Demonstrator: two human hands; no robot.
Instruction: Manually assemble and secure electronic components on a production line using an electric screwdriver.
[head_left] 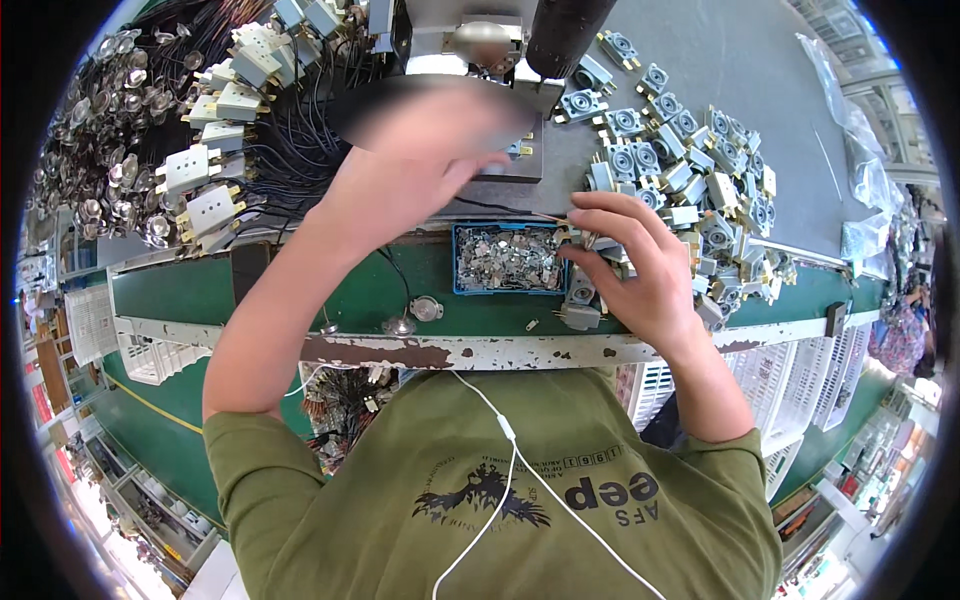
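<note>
My left hand (410, 190) reaches forward to the front of a bench machine (487, 45). Its fingers are blurred over, so what they hold is hidden. Under that hand is a dark metal block (515, 168), with a small grey and brass part (519, 150) on it. A dark wire (495, 207) with a brownish end runs from there to my right hand (645, 265). The right thumb and fingers are closed around the wire's end, with a bit of shiny metal between them. Beside that hand stands a blue tray (456, 262) full of small metal pieces.
Many grey connectors with brass pins (622, 158) lie heaped on the right. At left are bundled black wires (290, 150), pale connector blocks (210, 210) and round metal discs (120, 170). A black cylinder (568, 35) stands by the machine. The worn bench edge (480, 352) is in front of me.
</note>
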